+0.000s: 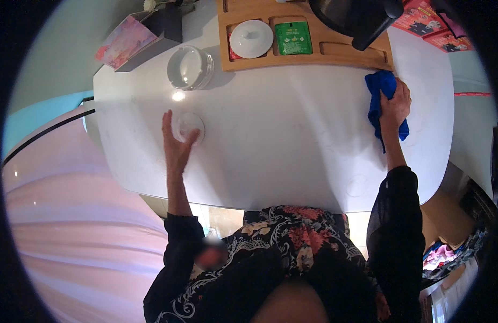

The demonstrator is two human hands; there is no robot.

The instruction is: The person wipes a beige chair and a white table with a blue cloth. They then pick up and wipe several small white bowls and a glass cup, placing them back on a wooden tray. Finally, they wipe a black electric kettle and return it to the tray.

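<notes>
My right hand (396, 105) presses a crumpled blue cloth (375, 91) onto the white table (269, 141), just below the right end of the wooden tray. Over on the left, my left hand (177, 147) is spread around a small clear cup or glass (187, 120). Its thumb overlaps the cup's near side in the picture, while the fingers stand apart on the left. Whether the skin touches the cup is hard to tell. Beyond that cup sits a clear glass ashtray (189, 68).
Along the far edge lies a wooden tray (249, 62) with a white lidded cup (251, 39), a green packet (293, 38) and a black kettle (350, 18). A floral-patterned box (130, 42) stands far left, red printed boxes (422, 20) far right. Pink fabric (79, 210) hangs at the left.
</notes>
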